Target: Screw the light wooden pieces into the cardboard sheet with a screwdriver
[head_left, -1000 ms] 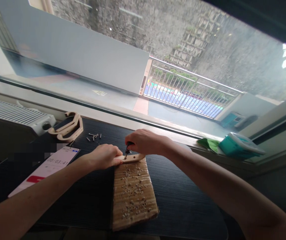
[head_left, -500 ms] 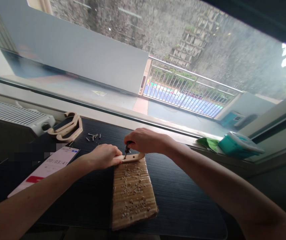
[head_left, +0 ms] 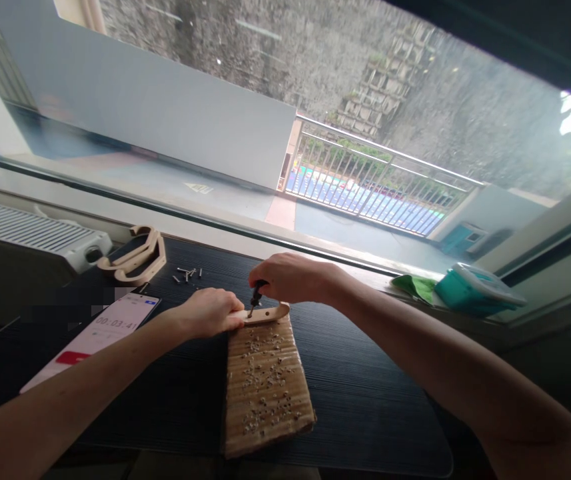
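My left hand (head_left: 212, 312) is closed on the left end of a pale wooden hook (head_left: 271, 315), which lies across the far end of a cardboard block (head_left: 268, 387). Above the hook, my right hand (head_left: 285, 279) grips a small dark-handled screwdriver (head_left: 256, 297) between the fingers. The screwdriver points down, with its tip at a spot on the hook near my left fingertips; whether a screw is under it is too small to tell. Another hole shows farther right on the hook. Many small holes and torn bits mark the block's top.
Several loose screws (head_left: 187, 274) lie beyond my left hand. Behind them at the left are more wooden hooks (head_left: 138, 257). A phone (head_left: 98, 340) showing a timer lies beside my left forearm. A green cloth (head_left: 412, 288) and a teal box (head_left: 480, 287) rest by the window.
My right hand has shifted very slightly around the screwdriver, whose tip stays at the same spot on the hook. My left hand holds its place.
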`<state>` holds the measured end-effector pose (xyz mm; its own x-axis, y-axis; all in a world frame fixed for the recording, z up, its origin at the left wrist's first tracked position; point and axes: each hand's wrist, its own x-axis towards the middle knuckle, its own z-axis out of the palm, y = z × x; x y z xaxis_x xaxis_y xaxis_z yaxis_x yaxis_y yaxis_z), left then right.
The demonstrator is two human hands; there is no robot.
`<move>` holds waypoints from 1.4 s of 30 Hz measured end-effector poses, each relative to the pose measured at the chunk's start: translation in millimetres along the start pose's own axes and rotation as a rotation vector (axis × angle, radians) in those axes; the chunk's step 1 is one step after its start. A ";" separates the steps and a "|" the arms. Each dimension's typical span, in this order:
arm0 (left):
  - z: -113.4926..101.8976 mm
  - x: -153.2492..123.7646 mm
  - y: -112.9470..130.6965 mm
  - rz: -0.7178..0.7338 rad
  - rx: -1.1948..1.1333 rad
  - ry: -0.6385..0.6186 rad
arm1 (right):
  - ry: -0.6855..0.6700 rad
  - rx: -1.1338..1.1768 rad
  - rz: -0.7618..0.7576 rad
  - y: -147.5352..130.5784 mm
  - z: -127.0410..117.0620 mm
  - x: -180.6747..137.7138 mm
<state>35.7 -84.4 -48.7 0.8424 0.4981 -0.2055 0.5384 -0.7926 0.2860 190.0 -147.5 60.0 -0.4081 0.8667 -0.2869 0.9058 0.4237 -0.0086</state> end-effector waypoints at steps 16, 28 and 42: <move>-0.5 0.0 -0.7 0.011 -0.007 0.001 | -0.018 -0.040 0.064 -1.7 3.8 -1.4; 0.3 0.0 -0.5 -0.006 -0.006 0.000 | -0.006 -0.033 0.228 -4.1 13.3 8.5; -0.1 0.3 -0.2 0.002 -0.004 -0.011 | -0.011 -0.100 0.209 -8.5 15.0 7.9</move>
<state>35.8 -84.1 -48.7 0.8431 0.4928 -0.2153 0.5371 -0.7922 0.2899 180.8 -148.2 43.5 -0.2110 0.9356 -0.2831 0.9544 0.2598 0.1473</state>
